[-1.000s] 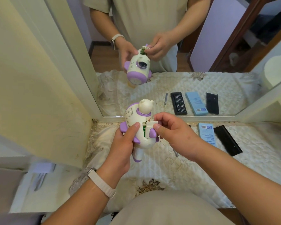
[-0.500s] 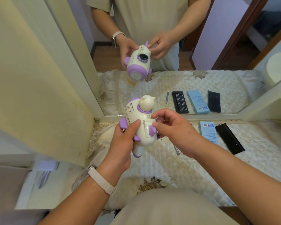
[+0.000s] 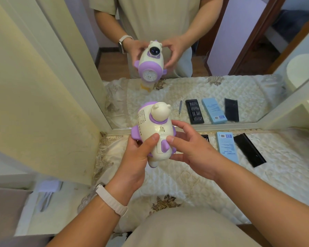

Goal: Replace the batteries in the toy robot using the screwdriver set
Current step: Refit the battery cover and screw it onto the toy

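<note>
A tabletop [image 3: 212, 184] covered with a cream quilted cloth with gold floral embroidery stands against a large mirror [image 3: 239, 59] in a pale frame; a yellowish wall panel lies to the left. The mirror reflects the person's beige shirt, a wooden floor, a lilac wall and a dark wood door frame.

One toy robot [image 3: 154, 130], cream with purple fins and collar, is held above the cloth near the mirror, its back toward the camera and its round head up. The left hand [image 3: 138, 154] grips its lower left side, thumb pressed on the back panel. The right hand [image 3: 189, 147] cradles the right side, fingers curled loosely around it and thumb tip on the back. One pale wristband [image 3: 112, 200] circles the left wrist.

To the right on the cloth lie one light blue box [image 3: 227, 147] carrying a barcode and print too small to read, one black lid [image 3: 249, 149] just beside it, and a black bit tray [image 3: 205, 137] mostly hidden behind the right hand. The mirror's reflection shows the tray's rows of bits and one slim screwdriver.
</note>
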{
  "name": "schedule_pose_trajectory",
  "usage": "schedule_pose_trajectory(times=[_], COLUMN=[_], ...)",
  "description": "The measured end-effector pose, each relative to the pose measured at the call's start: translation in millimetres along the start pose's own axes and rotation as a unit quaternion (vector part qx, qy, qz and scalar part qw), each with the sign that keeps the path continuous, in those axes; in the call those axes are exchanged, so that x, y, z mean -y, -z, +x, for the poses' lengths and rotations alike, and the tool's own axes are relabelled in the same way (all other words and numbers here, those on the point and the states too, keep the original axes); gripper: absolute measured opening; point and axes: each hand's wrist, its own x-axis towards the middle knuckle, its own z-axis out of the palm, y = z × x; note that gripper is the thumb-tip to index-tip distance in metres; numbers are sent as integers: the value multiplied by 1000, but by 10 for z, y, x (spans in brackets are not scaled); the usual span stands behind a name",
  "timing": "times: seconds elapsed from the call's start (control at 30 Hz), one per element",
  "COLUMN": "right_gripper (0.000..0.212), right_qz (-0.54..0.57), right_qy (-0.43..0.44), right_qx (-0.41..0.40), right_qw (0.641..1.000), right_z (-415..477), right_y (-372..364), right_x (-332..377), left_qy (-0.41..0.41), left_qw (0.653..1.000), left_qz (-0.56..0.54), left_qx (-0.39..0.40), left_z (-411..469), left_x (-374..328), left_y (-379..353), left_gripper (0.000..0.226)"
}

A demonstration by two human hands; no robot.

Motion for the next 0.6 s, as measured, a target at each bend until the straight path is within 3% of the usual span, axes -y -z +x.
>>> schedule_pose_trajectory(times=[0.13,0.3,0.6], right_gripper=[53,51,51], right_qz=[19,9,1], right_qy=[0,6,-3], right_qx=[12,16,11], right_qw=[1000,1000,1000], right_z=[-32,-41,-57], right_y=[-9,-14,-31], right_x=[39,28,39], left_qy=[-25,-61,-74], left_qw=[999,998,997], left_qz=[-3,8,10], left_qx=[19,35,13], left_z=[0,17,6], left_x=[-12,25,54], left_y=[15,58,35], left_gripper=[60,43,50])
